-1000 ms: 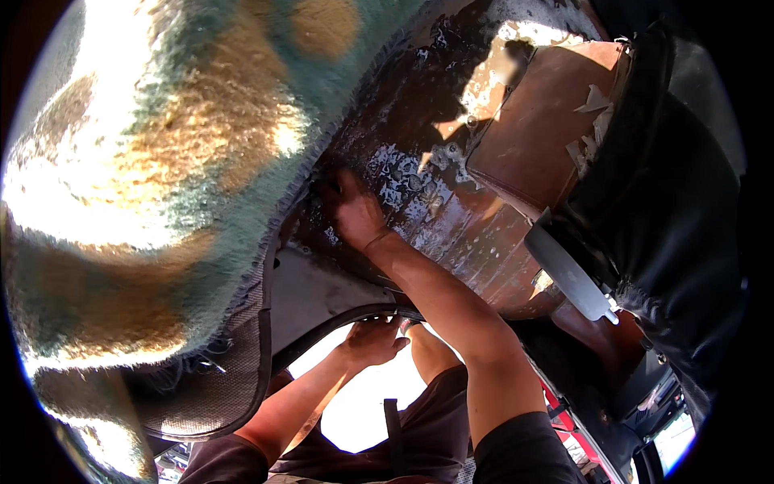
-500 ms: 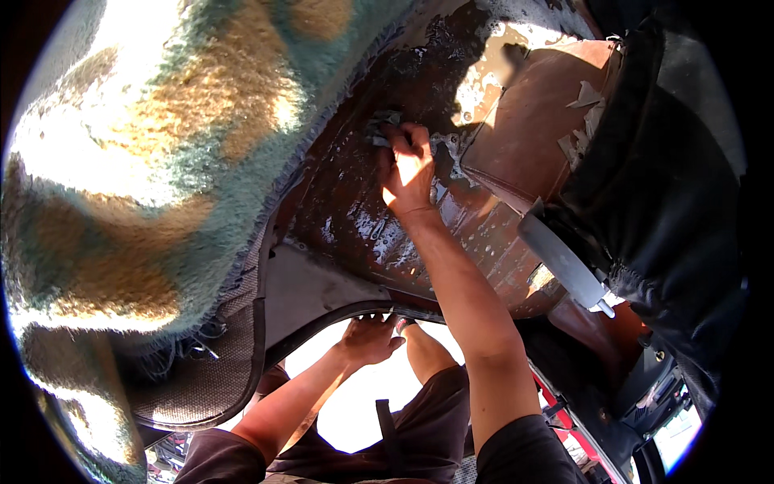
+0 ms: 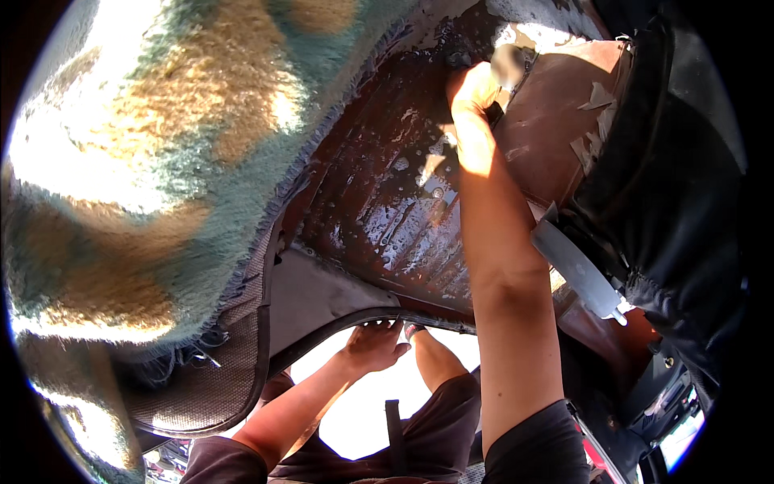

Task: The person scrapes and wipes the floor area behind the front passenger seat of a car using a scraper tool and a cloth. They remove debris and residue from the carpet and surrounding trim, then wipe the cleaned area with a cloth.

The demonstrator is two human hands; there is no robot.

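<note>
My right hand (image 3: 474, 89) reaches far over the wet, soapy brown floor (image 3: 363, 177) of a vehicle. Its fingers are closed on a crumpled grey rag (image 3: 458, 60), of which only a small part shows beyond them. The rag is pressed to the floor beside a raised brown panel (image 3: 556, 121). Nearer me, my left hand (image 3: 375, 347) rests on the black-trimmed sill edge (image 3: 322, 332), thumb apart and fingertips on the trim. It holds no loose thing.
A fuzzy green and tan blanket (image 3: 161, 202) covers the seat on the left, above a woven grey edge (image 3: 210, 387). Black covering (image 3: 669, 185) hangs at the right. A grey metal lever (image 3: 576, 270) sticks out near my right forearm. Torn material (image 3: 592, 129) shows on the panel.
My right hand has moved with the rag farther away and to the right, toward the raised panel. The left hand stays at the sill edge.
</note>
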